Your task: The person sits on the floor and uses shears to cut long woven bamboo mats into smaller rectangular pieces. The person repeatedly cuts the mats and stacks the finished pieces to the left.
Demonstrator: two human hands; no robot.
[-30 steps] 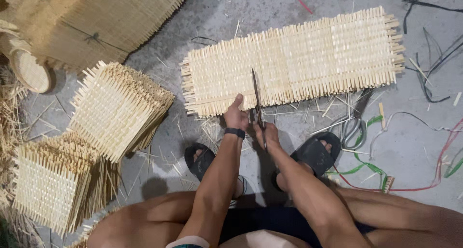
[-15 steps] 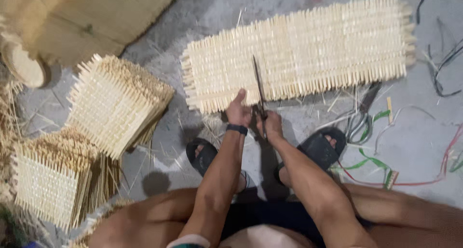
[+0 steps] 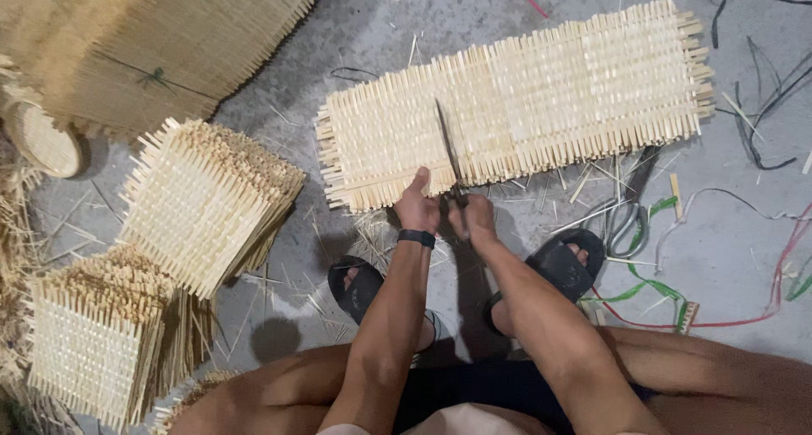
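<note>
- Lower centre: left hand (image 3: 417, 207) presses the near edge of the woven mat (image 3: 516, 105), grip open; right hand (image 3: 472, 218) is closed on scissors (image 3: 448, 152).
- Upper centre: the mat lies flat on the floor (image 3: 355, 38), blades across it.
- Left: stacked mat squares (image 3: 203, 202).

The dark metal scissors (image 3: 448, 152) are lying across the long pale woven-bamboo mat (image 3: 516, 105), their handles hiding inside the hands: the right hand (image 3: 472, 219) is covering them, and the left hand (image 3: 418, 207) is masking the mat's near edge. Left of the mat, a round woven basket (image 3: 42, 139) is being cut off by the frame edge.
</note>
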